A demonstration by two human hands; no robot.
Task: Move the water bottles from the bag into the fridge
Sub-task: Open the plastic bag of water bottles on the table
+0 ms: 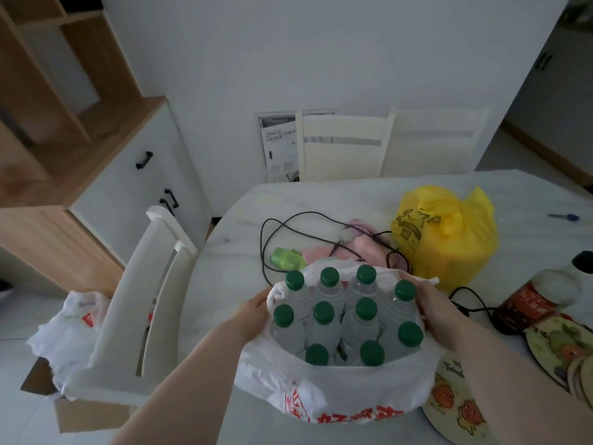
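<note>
A white plastic bag (324, 391) with red print stands on the pale table (231, 252), close to its near edge. Several clear water bottles (353, 329) with green caps stand upright and tightly packed inside it. My left hand (252, 313) grips the bag's left rim and my right hand (438, 311) grips its right rim, holding the mouth spread wide. No fridge is in view.
A tied yellow bag (446, 236), black cables (276, 239), pink cloth (362, 248) and a green packet (287, 258) lie behind the bag. A sauce bottle (532, 300) and printed mats (455, 403) are at the right. A white chair (144, 293) stands at the table's left.
</note>
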